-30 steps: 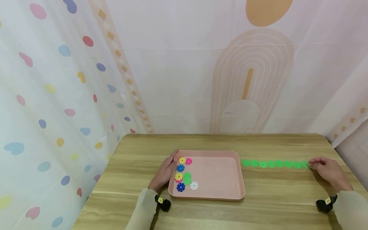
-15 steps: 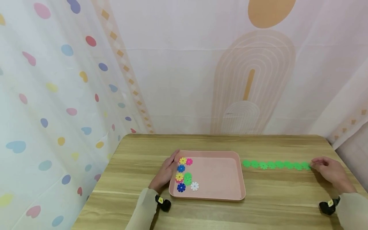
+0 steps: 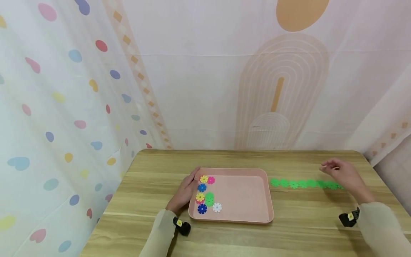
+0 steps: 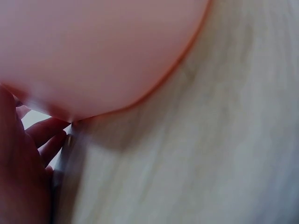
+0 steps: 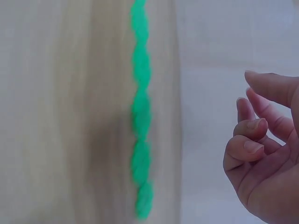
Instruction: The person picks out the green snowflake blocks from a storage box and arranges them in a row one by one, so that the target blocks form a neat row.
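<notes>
My left hand [image 3: 183, 192] holds the left side of a shallow pink tray [image 3: 237, 222]. In the left wrist view its fingers [image 4: 46, 130] meet the tray's edge, with part of the hand cut off by the frame. Inside the tray, along its left side, lie flower-shaped plastic discs, among them a white disc [image 3: 217, 207], a dark blue disc [image 3: 202, 208] and a green disc [image 3: 209, 201]. My right hand [image 3: 346, 175] hovers over the right part of a row of overlapping green discs [image 3: 303, 184], holding nothing. Its fingers [image 5: 245, 149] are loosely bent, thumb and forefinger apart.
The wooden table [image 3: 224, 240] carries everything. A patterned curtain [image 3: 199, 89] hangs just behind its far edge and along the left. The green row lies just right of the tray.
My right hand has left the right end of the green row, lifting and moving left and away over it. My left hand and the tray have stayed put.
</notes>
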Available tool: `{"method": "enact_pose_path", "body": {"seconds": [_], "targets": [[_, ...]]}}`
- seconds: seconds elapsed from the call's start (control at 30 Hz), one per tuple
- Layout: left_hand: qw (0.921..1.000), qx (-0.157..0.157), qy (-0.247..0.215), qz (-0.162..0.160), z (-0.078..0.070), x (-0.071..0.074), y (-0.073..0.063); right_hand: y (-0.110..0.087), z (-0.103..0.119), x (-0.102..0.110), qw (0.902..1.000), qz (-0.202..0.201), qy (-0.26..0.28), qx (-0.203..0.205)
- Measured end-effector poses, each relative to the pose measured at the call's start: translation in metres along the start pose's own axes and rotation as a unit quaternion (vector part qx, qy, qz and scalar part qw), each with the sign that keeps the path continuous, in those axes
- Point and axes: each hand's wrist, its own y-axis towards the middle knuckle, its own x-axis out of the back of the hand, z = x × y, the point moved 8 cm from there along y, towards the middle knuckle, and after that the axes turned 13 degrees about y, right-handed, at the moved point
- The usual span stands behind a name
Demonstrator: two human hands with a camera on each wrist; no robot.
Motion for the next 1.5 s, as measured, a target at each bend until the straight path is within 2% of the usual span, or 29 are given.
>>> {"method": "enact_pose_path", "body": {"seconds": [0.13, 0.43, 0.8, 1.03, 1.2, 1.3, 1.5], "targets": [[0.9999, -0.004, 0.013, -0.001, 0.014, -0.001, 0.008, 0.009, 0.022, -0.014, 0.9996, 0.018, 0.023, 0.007], [0.9996, -0.017, 0.022, -0.003, 0.017, 0.0, 0.008, 0.027, 0.07, -0.056, 0.9937, 0.064, 0.074, 0.055], [0.9996, -0.017, 0.021, -0.003, 0.02, 0.001, 0.009, 0.043, 0.117, -0.12, 0.9754, 0.146, 0.129, 0.103], [0.9999, 0.001, 0.016, -0.003, 0.021, 0.001, 0.007, 0.046, 0.137, -0.165, 0.9596, 0.218, 0.155, 0.088], [0.9999, -0.003, 0.014, -0.003, 0.018, -0.001, 0.006, 0.046, 0.153, -0.193, 0.9498, 0.264, 0.143, 0.088], [0.9999, -0.007, 0.015, -0.002, 0.017, -0.001, 0.006, 0.044, 0.159, -0.207, 0.9442, 0.291, 0.135, 0.075], [0.9998, -0.01, 0.018, 0.0, 0.017, 0.001, 0.006, 0.046, 0.166, -0.238, 0.9384, 0.321, 0.114, 0.061]]}}
